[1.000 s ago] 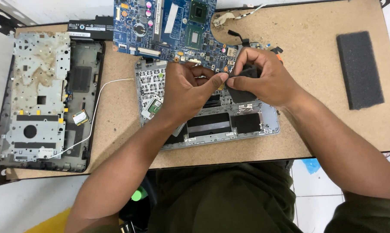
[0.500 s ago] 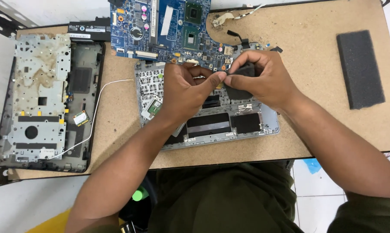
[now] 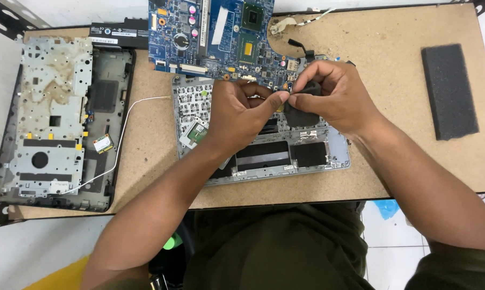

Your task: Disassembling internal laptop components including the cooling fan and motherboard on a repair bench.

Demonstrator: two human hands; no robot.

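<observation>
My left hand (image 3: 242, 115) and my right hand (image 3: 333, 96) meet above an opened silver laptop chassis (image 3: 317, 156) in the middle of the bench. My right hand grips a small black part (image 3: 301, 115), perhaps a fan, just over the chassis. The fingertips of my left hand pinch at that part's left edge, where a thin wire seems to run; the pinch point is too small to make out. A blue motherboard (image 3: 215, 37) lies directly behind both hands, overlapping the chassis's far edge.
A second dismantled laptop base (image 3: 54, 123) with a grey metal plate lies at the left, with a white wire (image 3: 121, 139) trailing from it. A black battery (image 3: 119, 35) sits behind it. A dark foam block (image 3: 449, 91) rests at the right. The brown bench's front edge is near my lap.
Both hands keep their grip on the black part over the chassis and have shifted only slightly. The camera view has drifted a little.
</observation>
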